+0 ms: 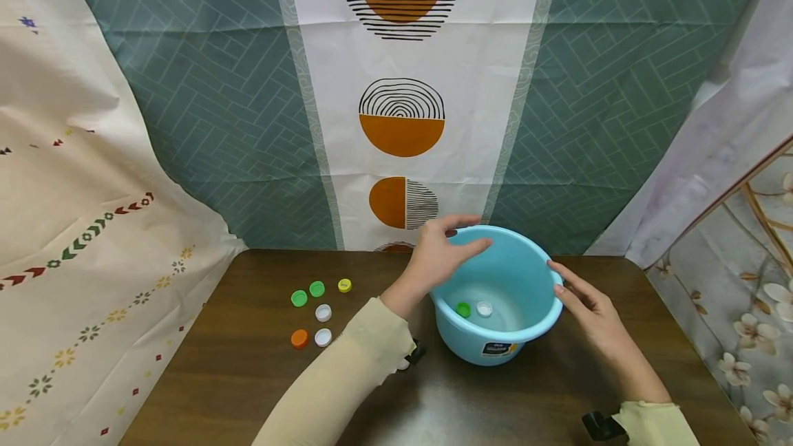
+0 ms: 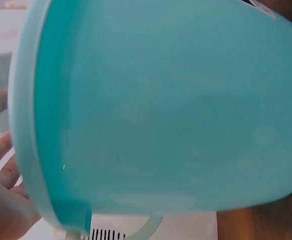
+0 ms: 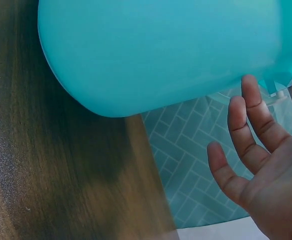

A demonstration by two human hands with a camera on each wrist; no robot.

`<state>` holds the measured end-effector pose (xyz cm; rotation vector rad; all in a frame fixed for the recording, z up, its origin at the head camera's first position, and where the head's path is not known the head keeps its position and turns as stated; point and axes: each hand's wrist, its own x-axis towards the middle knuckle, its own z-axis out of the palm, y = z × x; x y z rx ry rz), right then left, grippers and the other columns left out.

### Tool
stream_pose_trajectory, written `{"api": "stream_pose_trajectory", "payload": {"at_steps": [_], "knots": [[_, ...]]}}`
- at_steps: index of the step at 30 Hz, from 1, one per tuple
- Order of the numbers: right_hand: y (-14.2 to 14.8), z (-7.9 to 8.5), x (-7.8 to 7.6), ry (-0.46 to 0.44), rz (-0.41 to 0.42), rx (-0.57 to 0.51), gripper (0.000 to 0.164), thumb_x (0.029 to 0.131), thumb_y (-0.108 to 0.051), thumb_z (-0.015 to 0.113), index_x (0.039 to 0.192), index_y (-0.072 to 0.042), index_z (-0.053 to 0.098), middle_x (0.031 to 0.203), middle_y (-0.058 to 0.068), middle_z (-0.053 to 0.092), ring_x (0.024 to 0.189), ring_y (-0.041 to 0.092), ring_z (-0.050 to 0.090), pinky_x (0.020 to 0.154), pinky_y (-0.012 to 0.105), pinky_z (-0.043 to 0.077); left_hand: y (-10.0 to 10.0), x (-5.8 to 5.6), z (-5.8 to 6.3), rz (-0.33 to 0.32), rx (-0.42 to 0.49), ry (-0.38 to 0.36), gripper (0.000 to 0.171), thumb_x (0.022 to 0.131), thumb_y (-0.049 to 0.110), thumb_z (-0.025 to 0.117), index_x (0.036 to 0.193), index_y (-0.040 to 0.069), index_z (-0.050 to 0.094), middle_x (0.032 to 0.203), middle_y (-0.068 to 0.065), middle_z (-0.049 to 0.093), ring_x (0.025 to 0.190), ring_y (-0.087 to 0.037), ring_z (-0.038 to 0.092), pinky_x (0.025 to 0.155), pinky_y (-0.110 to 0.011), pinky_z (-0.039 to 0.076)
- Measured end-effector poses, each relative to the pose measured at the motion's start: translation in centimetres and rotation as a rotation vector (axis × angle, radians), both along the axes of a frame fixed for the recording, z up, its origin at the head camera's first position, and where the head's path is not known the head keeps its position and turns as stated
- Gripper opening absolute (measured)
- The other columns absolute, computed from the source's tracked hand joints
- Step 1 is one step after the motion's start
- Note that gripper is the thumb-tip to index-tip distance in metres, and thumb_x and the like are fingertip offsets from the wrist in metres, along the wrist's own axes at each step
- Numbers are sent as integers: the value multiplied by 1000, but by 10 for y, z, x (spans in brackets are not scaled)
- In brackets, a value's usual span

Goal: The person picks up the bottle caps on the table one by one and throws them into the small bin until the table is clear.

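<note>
A light blue plastic bucket (image 1: 486, 343) stands on the table, with a green bottle cap (image 1: 462, 310) and a white bottle cap (image 1: 484, 309) on its bottom. My left hand (image 1: 436, 250) is at its left rim, fingers spread and thumb over the opening. Nothing shows between those fingers; in the left wrist view the rim partly hides them. On the opposite side, my right hand (image 1: 585, 305) touches the rim with thumb and index finger. Its other fingers (image 3: 241, 130) extend loosely outside the wall in the right wrist view.
Left of the bucket lie several loose caps: green (image 1: 299, 298), yellow (image 1: 344, 285), white (image 1: 323, 337) and orange (image 1: 300, 339). A white piece (image 1: 403, 364) is partly hidden by the left sleeve. Patterned cloth (image 1: 217, 122) hangs behind the dark wooden table (image 1: 241, 363).
</note>
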<state>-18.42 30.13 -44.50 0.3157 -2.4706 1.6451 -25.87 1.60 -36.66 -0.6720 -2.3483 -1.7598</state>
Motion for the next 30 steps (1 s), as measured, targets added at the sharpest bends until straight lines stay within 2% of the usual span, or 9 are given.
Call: {"api": "stream_pose_trajectory", "payload": {"at_steps": [3,7,10,14,20,22,27,30], "knots": [[0,0,0,-5,-4,3,45,104,-22,50,149,-20,44,145,0,49,112,3,57,85,17,48,-8,-1,-2,14,25,8,42,82,35,80,119,19,71,114,10,67,106,-29,62,78,-34,55],[0,-1,1,-12,-13,18,45,104,-24,50,149,-21,44,144,2,50,111,4,58,85,17,48,-21,-3,-7,36,45,42,39,83,34,79,119,18,71,115,10,67,110,-29,60,89,-41,52],[0,-1,2,-16,-18,25,46,104,-24,50,149,-22,43,145,2,49,111,4,57,85,17,47,-32,-5,-9,55,38,78,38,85,34,77,120,19,70,117,10,66,112,-22,59,95,-43,48],[-1,-1,3,-22,-21,18,46,104,-25,50,149,-21,44,147,1,47,113,3,56,85,17,48,-50,-5,-13,90,44,99,38,86,34,76,121,19,70,117,11,66,112,-14,59,96,-40,47],[-1,-1,5,-20,-19,25,46,104,-25,50,149,-22,44,140,10,53,109,6,59,86,20,49,-83,-5,-22,157,76,94,38,86,35,76,119,17,70,115,7,67,110,-18,60,97,-46,46],[-1,-1,5,-17,-15,20,46,104,-25,50,149,-22,43,140,11,53,109,6,59,86,20,49,-93,1,-18,184,80,83,36,88,29,75,119,12,69,117,-1,67,110,-23,60,98,-49,46],[-1,-2,4,-9,-7,-4,46,104,-23,50,149,-21,44,142,8,51,110,5,59,85,17,48,-123,-1,-32,251,70,60,34,89,20,74,119,6,69,118,-14,67,111,-32,61,98,-53,45],[-1,-1,4,-11,-3,1,46,104,-23,50,150,-21,43,143,8,50,110,5,59,86,17,48,-142,-9,-50,309,35,50,34,89,25,74,119,10,70,116,-7,69,107,-27,64,94,-47,49]]}}
